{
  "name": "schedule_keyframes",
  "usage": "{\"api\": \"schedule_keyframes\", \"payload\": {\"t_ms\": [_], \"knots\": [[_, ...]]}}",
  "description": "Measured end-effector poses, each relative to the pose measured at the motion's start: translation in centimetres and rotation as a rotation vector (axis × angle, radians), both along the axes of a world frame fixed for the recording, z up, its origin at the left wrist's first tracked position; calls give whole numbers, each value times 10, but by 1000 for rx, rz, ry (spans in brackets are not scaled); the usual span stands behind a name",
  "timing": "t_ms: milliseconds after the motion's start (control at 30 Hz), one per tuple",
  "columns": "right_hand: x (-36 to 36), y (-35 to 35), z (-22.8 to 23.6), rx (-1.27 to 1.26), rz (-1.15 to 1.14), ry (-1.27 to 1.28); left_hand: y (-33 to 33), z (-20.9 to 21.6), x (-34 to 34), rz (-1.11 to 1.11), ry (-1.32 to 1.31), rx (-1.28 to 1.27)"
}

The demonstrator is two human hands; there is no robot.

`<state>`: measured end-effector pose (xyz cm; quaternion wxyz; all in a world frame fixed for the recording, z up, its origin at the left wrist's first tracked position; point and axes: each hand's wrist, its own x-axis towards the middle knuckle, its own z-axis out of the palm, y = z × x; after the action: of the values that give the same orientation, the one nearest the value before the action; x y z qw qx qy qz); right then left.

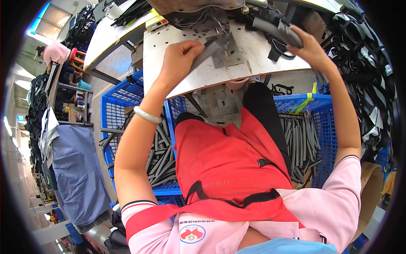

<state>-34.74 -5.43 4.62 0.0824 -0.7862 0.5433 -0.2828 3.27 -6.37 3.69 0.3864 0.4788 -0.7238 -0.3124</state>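
My left hand (179,57) was closed around one end of a flat grey strip (206,51), pressing it toward the small metal plate (228,50) at the middle of the white machine table (253,55). My right hand (311,48) was curled shut on a grey foam tube (277,29) near the table's far right corner. A blue crate (116,106) of grey tubes stood below the table's left edge, and a second blue crate (325,122) of the same stock below its right edge.

Both hands (179,57) (311,48) grip grey strips (207,53) at worktable (258,55).
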Motion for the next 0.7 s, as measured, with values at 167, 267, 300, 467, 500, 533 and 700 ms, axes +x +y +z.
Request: {"api": "schedule_keyframes", "payload": {"t_ms": [167, 267, 300, 467, 500, 533, 700], "knots": [[67, 50, 3, 201, 195, 124, 34, -3, -4, 22, 7, 56], [91, 70, -20, 15, 365, 319, 37, -15, -5, -45, -14, 6], [107, 79, -28, -7, 461, 310, 36, -15, -7, -52, -15, 8], [193, 116, -71, -562, 650, 479, 51, -2, -55, -353, -123, 208], [205, 119, -77, -568, 573, 544, 55, 2, -63, -383, -142, 243], [213, 115, -68, -285, 551, 593, 51, -3, -57, -371, -142, 247], [155, 78, -42, -67, 577, 371, 47, -38, 0, -358, 61, 699]]}}
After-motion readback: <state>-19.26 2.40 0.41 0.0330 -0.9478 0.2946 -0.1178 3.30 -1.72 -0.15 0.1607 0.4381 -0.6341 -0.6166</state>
